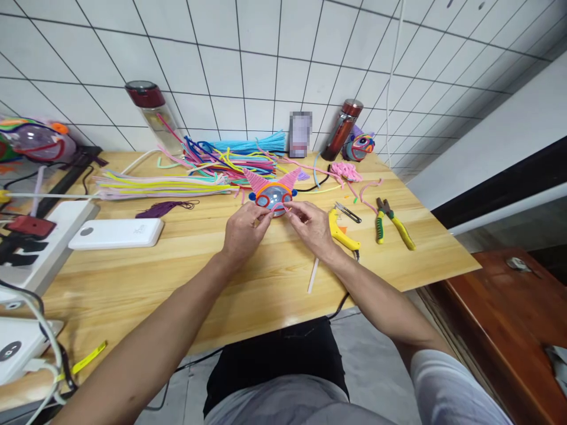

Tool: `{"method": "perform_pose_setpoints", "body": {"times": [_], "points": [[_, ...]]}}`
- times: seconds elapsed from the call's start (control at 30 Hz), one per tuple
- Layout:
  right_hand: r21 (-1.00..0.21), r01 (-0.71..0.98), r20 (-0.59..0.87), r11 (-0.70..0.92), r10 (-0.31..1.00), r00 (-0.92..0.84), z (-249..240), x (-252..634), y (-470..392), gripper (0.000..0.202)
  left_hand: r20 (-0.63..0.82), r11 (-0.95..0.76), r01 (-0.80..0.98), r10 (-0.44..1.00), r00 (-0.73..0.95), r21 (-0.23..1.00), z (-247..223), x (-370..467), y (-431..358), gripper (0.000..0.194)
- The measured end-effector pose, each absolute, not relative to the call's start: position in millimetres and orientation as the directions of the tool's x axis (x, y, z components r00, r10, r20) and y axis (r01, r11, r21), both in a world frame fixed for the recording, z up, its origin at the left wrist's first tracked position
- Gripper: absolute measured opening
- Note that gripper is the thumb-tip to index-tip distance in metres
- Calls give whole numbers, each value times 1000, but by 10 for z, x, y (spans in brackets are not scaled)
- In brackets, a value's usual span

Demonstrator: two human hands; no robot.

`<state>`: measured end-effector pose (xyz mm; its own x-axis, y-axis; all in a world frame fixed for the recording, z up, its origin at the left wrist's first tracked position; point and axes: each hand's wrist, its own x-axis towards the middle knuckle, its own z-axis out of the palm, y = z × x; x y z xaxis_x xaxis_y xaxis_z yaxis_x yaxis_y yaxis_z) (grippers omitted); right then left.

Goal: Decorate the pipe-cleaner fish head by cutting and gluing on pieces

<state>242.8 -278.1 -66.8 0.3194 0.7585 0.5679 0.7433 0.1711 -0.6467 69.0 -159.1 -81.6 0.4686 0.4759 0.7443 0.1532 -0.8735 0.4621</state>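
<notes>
A clear ball ornament (275, 193) with pink pointed ears, an orange band, red rings and blue side balls sits on the wooden table (248, 289). In front of it, a short pink pipe cleaner (279, 205) spans between my two hands. My left hand (245, 227) pinches its left end with thumb and forefinger. The right end is between the closed fingertips of my right hand (310, 227). Both hands are close to the ball's lower front; whether the fingers touch it I cannot tell. A yellow glue gun (343, 233) lies just right of my right hand.
Pipe cleaners (168, 184) lie behind and left. Snips (348, 212) and pliers (392, 223) are at the right. Two bottles (153, 112) (342, 130), a phone (300, 134) and another ornament (358, 146) stand near the wall. A white power bank (116, 234) lies left.
</notes>
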Motion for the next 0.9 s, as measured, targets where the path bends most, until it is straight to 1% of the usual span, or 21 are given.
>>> {"method": "perform_pose_setpoints", "body": {"times": [0.17, 0.27, 0.47, 0.63, 0.9], "points": [[-633, 750, 590, 193, 747, 306, -663, 2439, -2788, 24, 767, -880, 172, 471, 435, 443, -771, 673, -1582, 6], [-627, 755, 591, 192, 749, 300, -670, 2443, -2786, 24, 788, -884, 143, 462, 406, 445, -742, 674, -1594, 7], [-639, 750, 567, 168, 761, 313, -675, 2436, -2790, 25, 730, -865, 121, 480, 487, 488, -742, 674, -1623, 10], [-662, 732, 561, 162, 754, 341, -652, 2426, -2803, 24, 712, -834, 160, 538, 451, 528, -747, 674, -1632, 13], [-649, 740, 593, 177, 726, 347, -690, 2445, -2771, 21, 714, -841, 121, 516, 473, 527, -763, 696, -1635, 14]]}}
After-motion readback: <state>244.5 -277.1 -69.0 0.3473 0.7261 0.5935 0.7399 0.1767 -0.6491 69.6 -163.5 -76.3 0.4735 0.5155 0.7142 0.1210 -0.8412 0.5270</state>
